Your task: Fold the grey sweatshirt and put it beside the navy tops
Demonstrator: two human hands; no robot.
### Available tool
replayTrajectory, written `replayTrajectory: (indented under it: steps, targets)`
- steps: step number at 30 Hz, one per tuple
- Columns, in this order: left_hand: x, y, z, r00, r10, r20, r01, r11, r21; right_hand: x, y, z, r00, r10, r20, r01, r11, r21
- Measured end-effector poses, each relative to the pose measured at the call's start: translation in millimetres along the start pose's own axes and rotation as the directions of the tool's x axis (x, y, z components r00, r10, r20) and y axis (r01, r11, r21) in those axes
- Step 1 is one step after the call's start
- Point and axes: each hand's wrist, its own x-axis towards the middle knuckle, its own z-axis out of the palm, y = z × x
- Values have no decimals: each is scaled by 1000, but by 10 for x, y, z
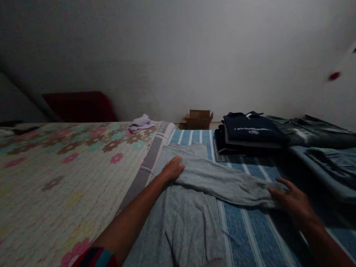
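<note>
Shirt at six o'clock, sleeve out toward four. We see the right hand pinched on the sleeve's end; left hand rests up top, can't tell if gripping. Our worry: hard sleeve pull, light left press, shirt skews and creases.

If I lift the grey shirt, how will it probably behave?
The grey shirt would likely hang floppy, since its body lies in soft wrinkles. Its sleeve, reaching to the right hand, may droop or fold. It is probably light: the fabric looks thin.
</note>
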Motion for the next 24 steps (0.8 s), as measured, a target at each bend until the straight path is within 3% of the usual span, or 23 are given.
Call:
replayTrajectory:
  steps: [4,12,24]
  targets:
    - [-172,134,52,1000,4,25,-5,1000,30,41,70,-37,999,-43,10,43,999,1]
    - [-260,310,-109,998,-39,51,34,995,89,56,126,-49,992,-114,54,116,993,-33]
    - [-411,649,-3,992,-69,104,59,994,95,200,239,-97,984,-141,111,133,988,75]
